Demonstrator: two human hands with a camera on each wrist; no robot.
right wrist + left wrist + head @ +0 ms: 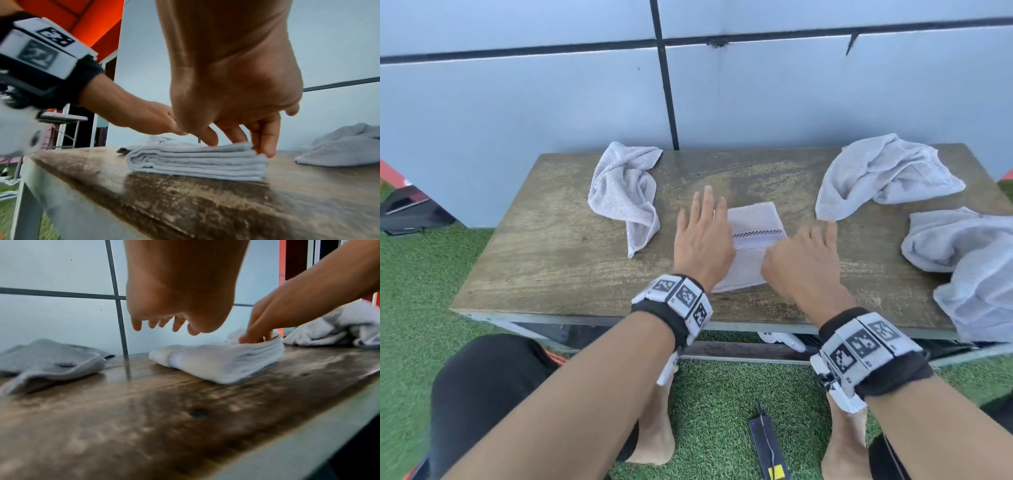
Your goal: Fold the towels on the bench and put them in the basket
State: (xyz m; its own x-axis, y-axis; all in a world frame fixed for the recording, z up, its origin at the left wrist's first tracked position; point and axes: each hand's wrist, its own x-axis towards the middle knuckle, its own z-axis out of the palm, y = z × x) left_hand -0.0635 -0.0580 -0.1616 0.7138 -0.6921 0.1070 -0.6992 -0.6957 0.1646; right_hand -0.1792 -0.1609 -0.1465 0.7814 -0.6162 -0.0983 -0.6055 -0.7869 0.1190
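Note:
A small folded grey towel with a checked stripe lies in the middle of the wooden bench. My right hand rests on its right edge. In the right wrist view its straight fingers press on the top and side of the layered stack. My left hand is open with spread fingers at the towel's left edge. In the left wrist view this left hand hangs just above the wood, beside the folded towel. No basket shows in any view.
Three crumpled grey towels lie on the bench: one at the back left, one at the back right, one hanging over the right front edge. A pale wall stands right behind. A black device lies on the grass by my feet.

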